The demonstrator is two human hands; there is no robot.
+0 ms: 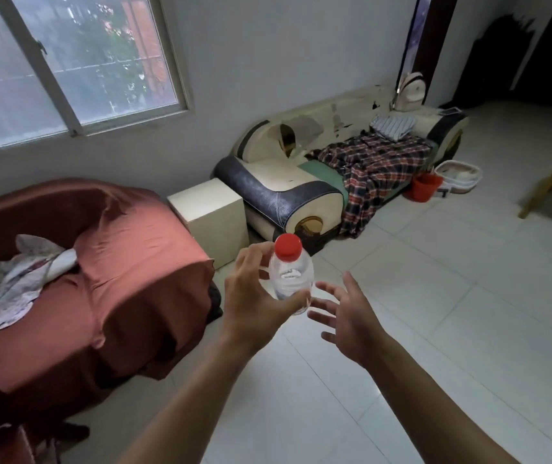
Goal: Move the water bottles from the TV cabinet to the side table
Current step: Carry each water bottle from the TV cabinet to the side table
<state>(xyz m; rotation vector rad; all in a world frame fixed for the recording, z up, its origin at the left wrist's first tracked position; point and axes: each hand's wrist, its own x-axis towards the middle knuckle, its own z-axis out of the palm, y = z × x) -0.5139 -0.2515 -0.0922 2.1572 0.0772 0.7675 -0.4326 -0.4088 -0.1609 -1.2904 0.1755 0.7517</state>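
A clear water bottle (290, 275) with a red cap is held upright in mid-air above the tiled floor. My left hand (254, 296) grips it round the body, thumb across the lower front. My right hand (345, 313) hovers just to the right of the bottle with fingers spread and holds nothing. A cream box-shaped side table (211, 212) stands beyond the bottle, between the two sofas, its top bare. The TV cabinet is out of view.
A sofa under a rust-red cover (117, 289) with a crumpled cloth fills the left. A cream and dark sofa (301, 182) with a plaid blanket lies along the far wall. A red bucket (425, 190) and a wooden table leg (542, 185) stand at the right.
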